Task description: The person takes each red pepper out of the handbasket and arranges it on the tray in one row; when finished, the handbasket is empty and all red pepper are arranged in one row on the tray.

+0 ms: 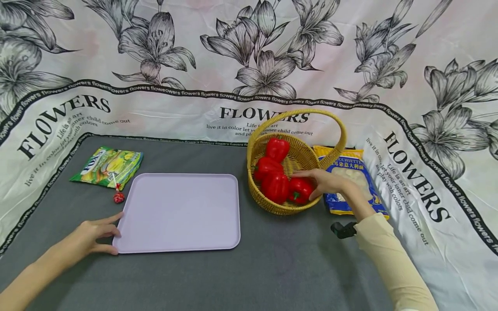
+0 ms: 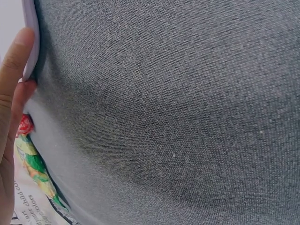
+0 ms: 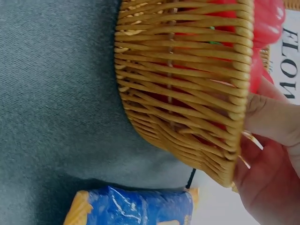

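Observation:
Several red bell peppers sit in a yellow wicker basket (image 1: 274, 210) with a tall handle. My right hand (image 1: 327, 180) reaches over its right side and grips the nearest right bell pepper (image 1: 299, 190), thumb in front and fingers behind. In the right wrist view the basket wall (image 3: 187, 84) hides most of that grip. At the left, my left hand (image 1: 95, 235) holds the left edge of a pale lilac rectangular tray (image 1: 179, 211). The left wrist view shows its fingers (image 2: 16, 56) against the tray rim (image 2: 32, 28).
A green and yellow packet (image 1: 113, 164) lies behind the tray's left corner, with a red-wrapped lollipop (image 1: 118, 197) beside it. A blue and yellow pasta bag (image 1: 354, 172) lies right of the basket under my right forearm. Floral printed cloth (image 1: 175, 116) bounds the grey tabletop (image 1: 233, 280).

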`<state>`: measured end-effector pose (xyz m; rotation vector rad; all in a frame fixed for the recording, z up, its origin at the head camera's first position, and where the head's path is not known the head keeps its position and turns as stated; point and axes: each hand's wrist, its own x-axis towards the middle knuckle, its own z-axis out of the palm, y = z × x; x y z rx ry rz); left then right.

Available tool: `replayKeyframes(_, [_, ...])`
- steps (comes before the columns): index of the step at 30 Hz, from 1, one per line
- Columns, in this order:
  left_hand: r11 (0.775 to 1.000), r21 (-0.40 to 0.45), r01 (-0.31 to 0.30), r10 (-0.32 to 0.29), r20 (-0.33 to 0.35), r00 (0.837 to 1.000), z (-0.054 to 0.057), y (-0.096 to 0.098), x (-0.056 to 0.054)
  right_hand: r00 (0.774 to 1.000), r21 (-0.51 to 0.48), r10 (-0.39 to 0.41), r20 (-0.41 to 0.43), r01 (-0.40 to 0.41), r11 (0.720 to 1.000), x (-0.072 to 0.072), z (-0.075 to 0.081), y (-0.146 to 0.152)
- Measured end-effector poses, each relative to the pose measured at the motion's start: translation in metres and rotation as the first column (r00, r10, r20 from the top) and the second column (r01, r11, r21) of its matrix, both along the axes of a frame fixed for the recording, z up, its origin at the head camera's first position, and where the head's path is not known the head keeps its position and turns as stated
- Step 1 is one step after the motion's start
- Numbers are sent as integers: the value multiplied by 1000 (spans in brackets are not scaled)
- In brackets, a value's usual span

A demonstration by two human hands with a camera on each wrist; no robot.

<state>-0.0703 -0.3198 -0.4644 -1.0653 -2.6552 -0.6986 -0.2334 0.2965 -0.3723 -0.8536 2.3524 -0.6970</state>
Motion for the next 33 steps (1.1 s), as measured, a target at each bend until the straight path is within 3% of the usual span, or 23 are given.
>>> replayKeyframes(12, [1000, 21, -11, 10, 23, 1000, -2, 1, 4, 989, 0, -77, 127, 78, 997, -8, -3, -7])
replayKeyframes(17, [1000, 13, -13, 13, 6, 1000, -2, 1, 3, 999, 35, -40, 32, 39, 999, -6, -2, -11])
replayKeyframes(22, [1000, 15, -9, 9, 4, 1000, -2, 0, 3, 993, 92, 57, -101, -47, 995, -2, -2, -16])
replayKeyframes(27, [1000, -12, -26, 26, -1, 1000, -1, 1, 2, 988, 84, 88, -129, -78, 993, 0, -1, -18])
replayKeyframes(29, [999, -20, -45, 46, 24, 999, 0, 2, 1, 987, 78, 86, -135, -76, 994, 1, -1, -18])
replayKeyframes(33, [995, 19, -99, 94, 191, 977, 4, 5, 3, 988, 63, 78, -134, -70, 996, 2, -1, -17])
